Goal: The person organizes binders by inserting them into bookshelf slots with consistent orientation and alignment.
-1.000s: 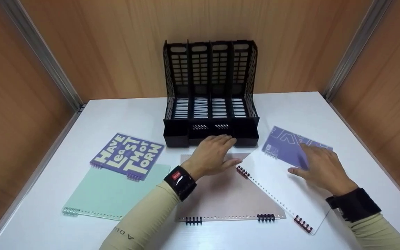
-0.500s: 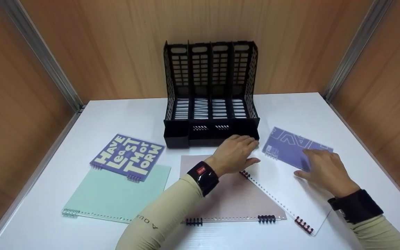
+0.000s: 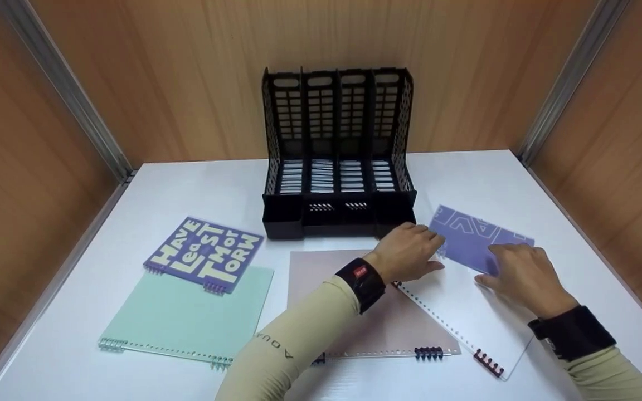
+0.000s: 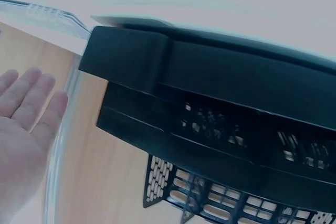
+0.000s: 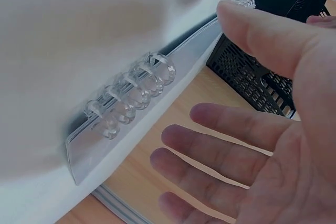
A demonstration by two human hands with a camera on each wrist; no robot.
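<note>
My left hand (image 3: 407,250) hovers at the left edge of a small purple notebook (image 3: 468,236), palm down and holding nothing. Its fingers look straight in the left wrist view, beside the black file organizer (image 4: 220,82). My right hand (image 3: 527,275) is over the near right part of that purple notebook, covering its corner. In the right wrist view the fingers (image 5: 220,153) are extended and apart, near a notebook edge with clear binding rings (image 5: 139,87). Beneath the purple notebook lies a white loose-leaf notebook (image 3: 466,303) with dark red rings.
A pinkish notebook (image 3: 326,284) with black rings lies under the white one's left edge. To the left, a lettered purple notebook (image 3: 204,253) overlaps a mint green notebook (image 3: 187,314). The organizer stands at the back; wooden panels (image 3: 605,139) enclose the table.
My left hand has moved right, from in front of the organizer to the small purple notebook's left edge. The right hand has shifted only slightly; the notebooks have stayed put.
</note>
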